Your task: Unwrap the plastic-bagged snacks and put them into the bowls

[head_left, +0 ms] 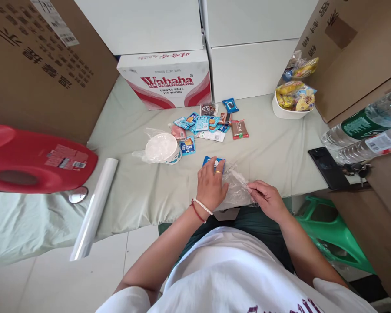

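Observation:
My left hand (211,184), wearing a ring and bracelets, reaches over a small blue snack packet (209,161) near the front of the cloth-covered table. Its fingertips overlap the packet, and its fingers and thumb are apart. To the right, my right hand (267,201) pinches the edge of a clear plastic bag (236,191), which spreads between both hands at the table edge. Beyond them lies a loose pile of small snack packets (202,123), mostly blue, some brown. Left of the pile stands a round white tub (164,150) with clear plastic film over its top.
A white bowl of yellow snacks (291,112) stands at the back right. Plastic bottles (361,126), a black phone (327,167) and keys (358,168) lie at right. At left are a red jug (35,156) and a film roll (94,208). A Wahaha carton (169,80) stands behind.

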{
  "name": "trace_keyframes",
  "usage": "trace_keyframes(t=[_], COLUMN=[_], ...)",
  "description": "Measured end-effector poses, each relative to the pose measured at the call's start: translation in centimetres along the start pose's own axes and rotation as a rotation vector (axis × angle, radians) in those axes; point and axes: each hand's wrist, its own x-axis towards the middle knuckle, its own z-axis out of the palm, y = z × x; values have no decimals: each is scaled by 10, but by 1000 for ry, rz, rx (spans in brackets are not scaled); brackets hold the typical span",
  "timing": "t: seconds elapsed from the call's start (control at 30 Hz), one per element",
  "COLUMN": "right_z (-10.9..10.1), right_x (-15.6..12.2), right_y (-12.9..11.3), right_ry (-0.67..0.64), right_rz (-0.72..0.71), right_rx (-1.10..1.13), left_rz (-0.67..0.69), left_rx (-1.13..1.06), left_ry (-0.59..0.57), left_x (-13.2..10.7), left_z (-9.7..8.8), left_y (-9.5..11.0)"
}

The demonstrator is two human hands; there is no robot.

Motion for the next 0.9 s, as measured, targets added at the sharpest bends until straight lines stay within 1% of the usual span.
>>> trace_keyframes(t=[0.07, 0.13, 0.2, 0.3, 0.4, 0.43, 0.47, 0.5, 0.57, 0.6, 0.67, 0.7, 0.77, 0.83, 0.9], right_z=[0, -3, -7, -15, -22, -25, -29, -33, -45, -50, -55, -54, -39, -14, 13], right_x=[-2, -6, -11, -20, -29, -31, -32, -31, -26, -20, -2, 9, 35, 59, 79], right_y=[1, 2, 3, 8, 17, 19, 20, 21, 16, 12, 0, -6, -14, -18, -17], right_ry=[-24, -44, -35, 28, 101, 106, 82, 27, -109, -147, -143, -128, -154, -216, -228], right_rz=[-40, -75, -91, -42, 98, 146, 180, 196, 176, 152, 103, 79, 16, -47, -63], right_rx=[-32, -65, -94, -128, -99, -86, -80, -82, -111, -127, -155, -167, -177, -165, -128], left_rz=[-24, -66, -124, -282, -519, -589, -643, -674, -663, -637, -586, -570, -563, -570, -572], left_rx=[-7, -70, -199, -520, -857, -925, -967, -986, -994, -995, -992, -995, -1011, -1021, -1004], left_ry=[-55, -106, -95, 49, 193, 235, 277, 310, 335, 326, 297, 283, 248, 209, 197], left_x=[7, 13, 16, 10, -4, -9, -14, -19, -26, -30, -34, -36, -39, -41, -44], left_z=[6, 10, 11, 6, -2, -4, -7, -9, -14, -15, -18, -19, -20, -19, -19], left_y=[0, -3, -8, -17, -25, -28, -30, -31, -31, -30, -26, -24, -18, -16, -18])
